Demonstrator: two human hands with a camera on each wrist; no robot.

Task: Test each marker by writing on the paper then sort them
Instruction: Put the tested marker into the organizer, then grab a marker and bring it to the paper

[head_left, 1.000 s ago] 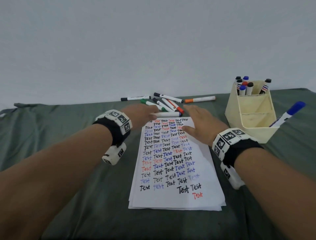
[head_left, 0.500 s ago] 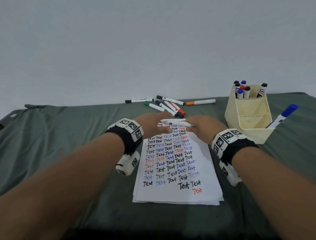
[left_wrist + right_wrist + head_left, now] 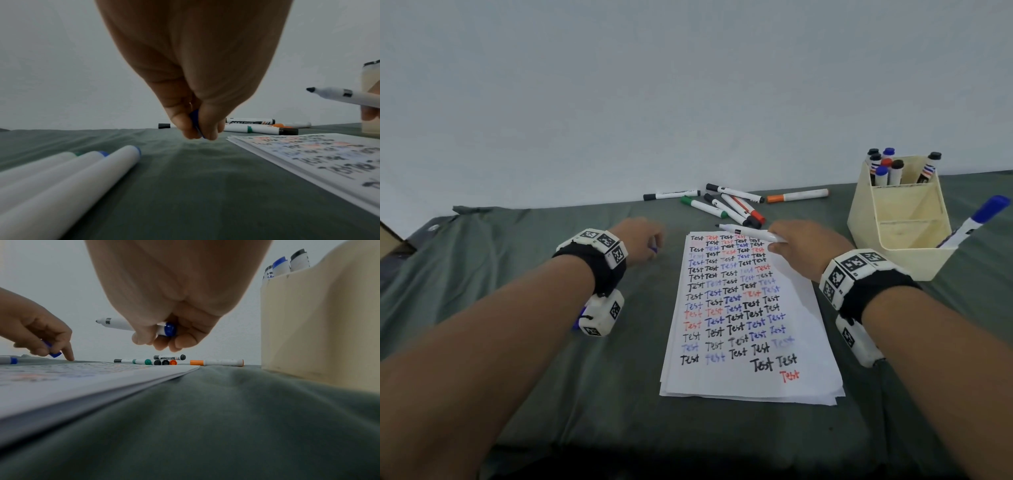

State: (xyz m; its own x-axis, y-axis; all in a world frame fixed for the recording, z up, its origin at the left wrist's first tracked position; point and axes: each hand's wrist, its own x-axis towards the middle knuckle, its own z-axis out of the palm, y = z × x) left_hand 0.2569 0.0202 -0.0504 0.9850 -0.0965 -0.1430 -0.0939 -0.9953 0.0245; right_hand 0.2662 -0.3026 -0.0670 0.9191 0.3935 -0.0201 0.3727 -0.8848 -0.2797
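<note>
- Overhead, the right hand (image 3: 803, 248) is gripping an uncapped white marker with a dark tip (image 3: 748, 232), holding it level above the top edge of the white paper stack covered in "Test" words (image 3: 743, 308); the tip is pointing left.
- The left hand (image 3: 642, 243) is sitting left of the paper on the grey-green cloth (image 3: 551, 359), fingers curled round a small blue cap (image 3: 653, 249).
- Loose capped markers (image 3: 726, 205) are lying beyond the paper; the cream plastic organiser (image 3: 900, 219) is standing to the right, with markers upright in its rear compartment.
- Left wrist view: thumb and fingers are pinching the blue cap (image 3: 195, 120) just above the cloth; three white markers (image 3: 68, 175) are lying side by side nearby.
- Right wrist view: fingers are wrapping the marker's barrel, its blue end (image 3: 169, 329) facing the camera; the left index fingertip (image 3: 71, 357) is touching down by the paper's edge.
</note>
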